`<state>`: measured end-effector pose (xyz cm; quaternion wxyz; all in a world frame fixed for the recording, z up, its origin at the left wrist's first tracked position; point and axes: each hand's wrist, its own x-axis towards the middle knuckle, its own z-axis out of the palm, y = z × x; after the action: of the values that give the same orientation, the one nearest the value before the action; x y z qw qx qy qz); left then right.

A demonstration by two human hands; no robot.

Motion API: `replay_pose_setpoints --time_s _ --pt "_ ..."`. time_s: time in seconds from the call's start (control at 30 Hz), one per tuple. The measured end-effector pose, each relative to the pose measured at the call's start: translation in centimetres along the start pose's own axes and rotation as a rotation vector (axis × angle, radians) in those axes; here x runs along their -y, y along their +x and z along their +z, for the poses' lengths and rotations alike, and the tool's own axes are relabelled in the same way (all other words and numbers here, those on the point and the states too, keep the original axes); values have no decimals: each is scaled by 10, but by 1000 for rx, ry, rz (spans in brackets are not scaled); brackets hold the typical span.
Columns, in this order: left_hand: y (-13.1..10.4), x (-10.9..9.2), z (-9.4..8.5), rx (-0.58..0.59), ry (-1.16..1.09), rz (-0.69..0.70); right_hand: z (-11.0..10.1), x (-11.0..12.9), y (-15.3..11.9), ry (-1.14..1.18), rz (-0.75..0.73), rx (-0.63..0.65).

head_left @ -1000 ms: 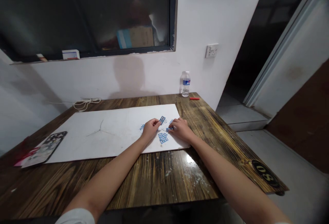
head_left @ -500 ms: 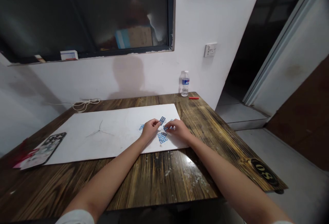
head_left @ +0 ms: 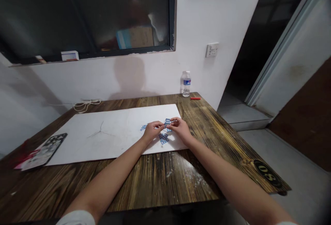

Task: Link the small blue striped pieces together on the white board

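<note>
My left hand (head_left: 152,131) and my right hand (head_left: 180,129) meet over the right part of a white board (head_left: 126,132). Between their fingertips is a small stack of flat, blue-edged rectangular pieces (head_left: 167,123), held raised off the board. Both hands are closed in a pinch on it. Below them a loose group of similar blue-edged pieces (head_left: 163,139) lies on the board. More blue pieces (head_left: 143,127) are beside my left fingers, and others are partly hidden under my right hand. The pieces are too small to tell their exact kind.
Thin dark lines (head_left: 100,132) meet on the board's left half. A phone-like dark-edged case (head_left: 45,151) overlaps its left end. A cable coil (head_left: 86,105), a water bottle (head_left: 186,84) and a red stick (head_left: 195,98) are along the wooden table's (head_left: 207,125) back.
My right hand has lifted from the pieces on the board and come to my left fingertips. Both hands now grip the blue-edged pieces together, where before the left held one alone.
</note>
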<state>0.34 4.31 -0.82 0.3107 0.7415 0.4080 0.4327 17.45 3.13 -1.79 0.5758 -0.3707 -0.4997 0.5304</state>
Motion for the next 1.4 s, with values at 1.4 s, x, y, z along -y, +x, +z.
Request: replay_pose_setpoints --time_s 1.4 --pt "8 16 -10 -563 -666 -243 -29 6 2 -1410 -278 222"
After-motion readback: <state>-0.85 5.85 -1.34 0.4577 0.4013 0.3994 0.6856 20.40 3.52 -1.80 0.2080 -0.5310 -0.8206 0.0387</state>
